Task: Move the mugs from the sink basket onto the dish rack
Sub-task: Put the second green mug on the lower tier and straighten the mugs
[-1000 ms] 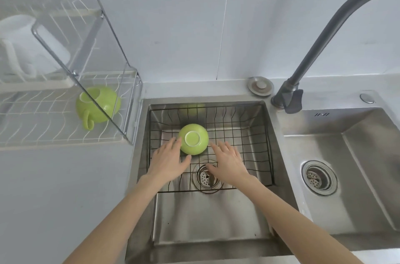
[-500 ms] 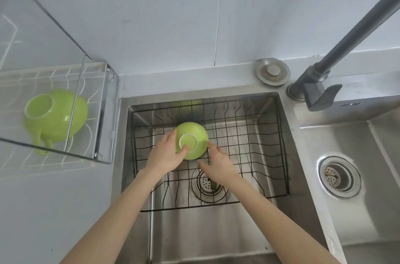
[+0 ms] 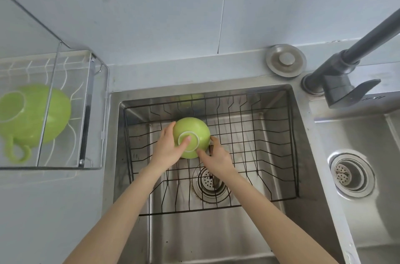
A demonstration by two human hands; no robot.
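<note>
Head view: green mug (image 3: 195, 131) sits upside down in the black wire sink basket (image 3: 270, 140), base ring facing up, handle not visible from here. Left hand (image 3: 167, 150) wraps the mug's left side, thumb laid across the base ring. Right hand (image 3: 217, 158) cups the lower right side, fingers touching the wall. Both hands are grasping the mug, likely a two-handed hold because the round glazed body gives one hand little to catch with the handle out of reach. Cannot tell if the mug is lifted off the wires yet. Second green mug (image 3: 32, 116) already lies on the dish rack (image 3: 91, 112) at far left, inverted too, handle toward the camera, probably so it drains. Next move, I'd judge, is a lift clear of the basket's rim and over to the rack. Faucet (image 3: 346, 69) stands well apart on the right.
</note>
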